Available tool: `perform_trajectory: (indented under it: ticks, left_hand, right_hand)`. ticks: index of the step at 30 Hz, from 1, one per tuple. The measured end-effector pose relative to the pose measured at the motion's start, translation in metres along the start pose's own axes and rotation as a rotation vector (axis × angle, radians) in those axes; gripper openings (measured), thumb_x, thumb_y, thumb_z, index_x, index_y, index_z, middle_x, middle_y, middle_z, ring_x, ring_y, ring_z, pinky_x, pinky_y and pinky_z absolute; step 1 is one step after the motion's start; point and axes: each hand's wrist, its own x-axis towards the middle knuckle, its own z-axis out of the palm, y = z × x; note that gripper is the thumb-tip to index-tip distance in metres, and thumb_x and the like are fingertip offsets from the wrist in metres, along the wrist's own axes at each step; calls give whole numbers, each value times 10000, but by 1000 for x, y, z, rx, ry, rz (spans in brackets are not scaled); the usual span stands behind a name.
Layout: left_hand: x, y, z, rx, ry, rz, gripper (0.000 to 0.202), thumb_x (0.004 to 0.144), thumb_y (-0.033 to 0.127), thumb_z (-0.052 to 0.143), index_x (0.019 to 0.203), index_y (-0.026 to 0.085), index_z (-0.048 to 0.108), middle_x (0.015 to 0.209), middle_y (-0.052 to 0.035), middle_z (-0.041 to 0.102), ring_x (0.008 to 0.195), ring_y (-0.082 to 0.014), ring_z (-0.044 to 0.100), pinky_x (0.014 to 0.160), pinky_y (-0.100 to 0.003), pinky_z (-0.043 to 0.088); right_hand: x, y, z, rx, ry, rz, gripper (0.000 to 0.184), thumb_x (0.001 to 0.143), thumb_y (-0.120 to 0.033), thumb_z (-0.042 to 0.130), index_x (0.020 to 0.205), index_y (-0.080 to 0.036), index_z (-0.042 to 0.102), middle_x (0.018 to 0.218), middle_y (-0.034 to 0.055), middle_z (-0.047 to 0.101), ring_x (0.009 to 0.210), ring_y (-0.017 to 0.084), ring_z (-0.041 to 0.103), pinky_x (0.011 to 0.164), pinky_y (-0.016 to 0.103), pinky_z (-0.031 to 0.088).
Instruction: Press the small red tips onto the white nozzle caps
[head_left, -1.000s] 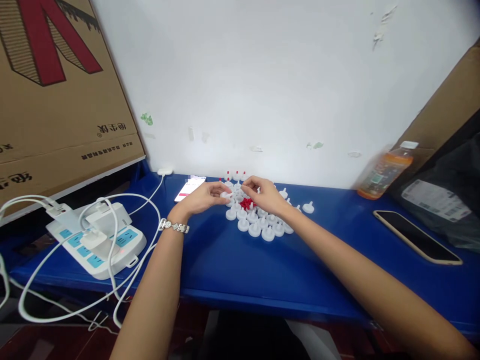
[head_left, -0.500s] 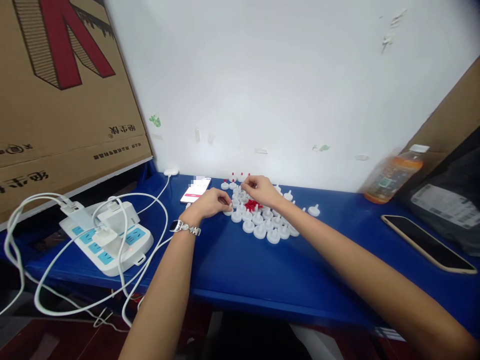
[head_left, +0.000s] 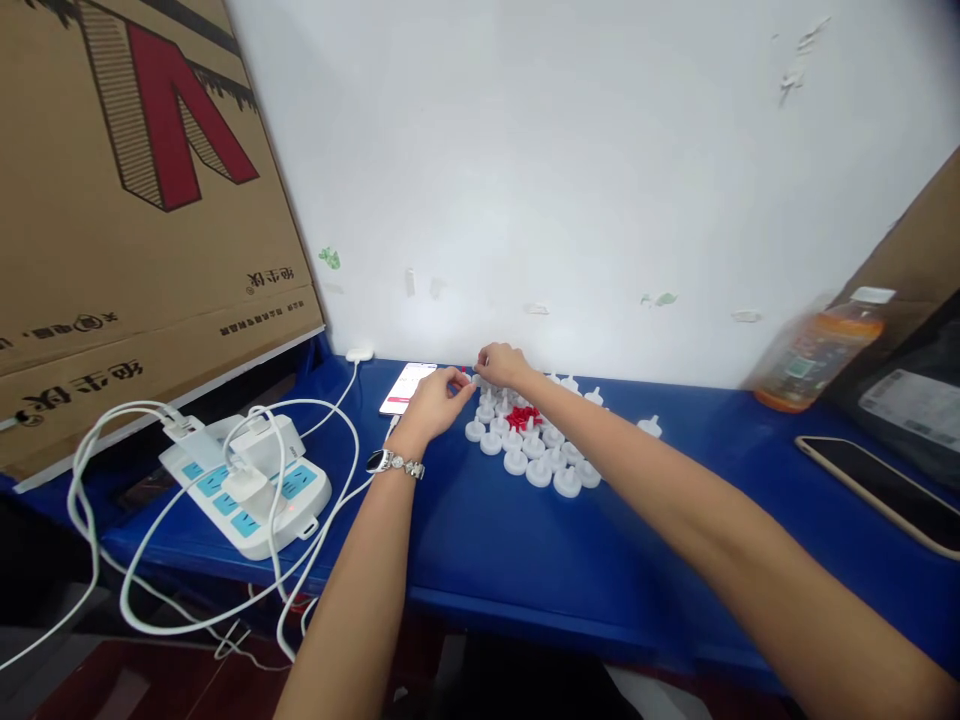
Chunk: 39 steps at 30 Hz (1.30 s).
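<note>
My left hand (head_left: 436, 402), with a watch and a bracelet at the wrist, is pinched at the far left edge of a group of white nozzle caps (head_left: 540, 472). A small white cap (head_left: 477, 380) shows at its fingertips. My right hand (head_left: 501, 366) is closed just beside it, with fingertips bent down near the same cap; what they pinch is hidden. Several white caps stand spout up in front of the hands. A heap of small red tips (head_left: 523, 418) lies among them. A red tip (head_left: 463, 370) shows behind my left fingers.
A lit phone (head_left: 405, 388) lies left of my hands. Further left, a white power strip (head_left: 251, 500) is tangled in cables. A lone cap (head_left: 650, 427), an orange drink bottle (head_left: 817, 350) and a dark phone (head_left: 885, 490) are to the right. A white wall (head_left: 540, 180) rises behind.
Both hands have moved back toward the wall, away from the near caps, and my right hand also went left. They are now closer together. The view has shifted slightly left.
</note>
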Motion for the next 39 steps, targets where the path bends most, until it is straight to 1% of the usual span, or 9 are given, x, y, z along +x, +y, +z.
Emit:
perform_trajectory:
  ticks: [4, 7, 10, 13, 17, 21, 26, 34, 39]
  left_hand:
    - [-1, 5, 7, 50, 160, 67, 147, 912, 294, 563, 986, 193, 639, 1019, -77, 664, 906, -199, 621, 858, -351, 502]
    - [-4, 13, 10, 56, 215, 102, 351, 869, 366, 650, 1177, 211, 584, 1186, -99, 602, 999, -215, 608, 898, -369, 503]
    - [-6, 19, 11, -23, 98, 119, 482, 834, 441, 697, 1240, 230, 547, 1153, -81, 632, 942, -205, 630, 835, -348, 518]
    - [-8, 28, 12, -132, -40, 164, 383, 894, 440, 626, 1206, 224, 572, 972, -43, 674, 842, -175, 641, 751, -300, 511]
    - [-11, 43, 13, -186, -68, 272, 357, 965, 399, 519, 1282, 238, 555, 962, -34, 658, 853, -155, 622, 724, -264, 493]
    - [-13, 52, 14, -179, -73, 337, 319, 983, 392, 500, 1252, 239, 575, 865, -9, 612, 767, -134, 574, 694, -248, 467]
    - [-13, 51, 13, -169, -9, 346, 308, 943, 414, 585, 1175, 212, 574, 809, 10, 575, 743, -124, 556, 666, -229, 441]
    - [-13, 53, 16, -182, 60, 371, 246, 919, 411, 617, 1048, 207, 569, 698, 47, 492, 640, -106, 477, 614, -232, 396]
    - [-11, 46, 2, -336, 384, 339, 240, 913, 400, 619, 1033, 214, 527, 790, 24, 549, 650, -103, 509, 625, -234, 421]
  right_hand:
    - [-16, 3, -12, 164, 89, 8, 202, 900, -328, 557, 824, -183, 675, 870, 64, 735, 847, 187, 647, 780, 284, 436]
    - [-40, 7, -21, 463, 155, 5, 274, 904, -391, 548, 742, -180, 612, 714, 24, 676, 680, 145, 590, 654, 254, 408]
    - [-68, 11, -27, 634, 149, 8, 349, 917, -465, 503, 700, -194, 538, 626, -11, 587, 602, 130, 511, 601, 257, 374]
    - [-93, 15, -32, 658, 141, -54, 383, 951, -473, 416, 680, -207, 465, 614, -28, 502, 599, 130, 458, 587, 266, 340]
    - [-116, 18, -37, 715, 112, -153, 435, 978, -509, 338, 673, -212, 425, 605, -31, 429, 589, 131, 406, 574, 276, 305]
    - [-126, 15, -38, 941, 48, -87, 456, 958, -550, 376, 647, -218, 394, 561, -51, 325, 526, 112, 296, 530, 277, 247]
    - [-127, 6, -44, 1256, -38, 64, 388, 942, -443, 462, 635, -223, 370, 536, -77, 244, 495, 95, 207, 507, 269, 183]
    - [-131, -8, -50, 1442, -119, 152, 371, 931, -252, 410, 577, -230, 299, 506, -75, 200, 474, 97, 187, 491, 266, 189]
    - [-131, 13, -53, 1496, -145, 290, 386, 946, -253, 327, 582, -250, 198, 501, -82, 114, 464, 110, 134, 480, 273, 193]
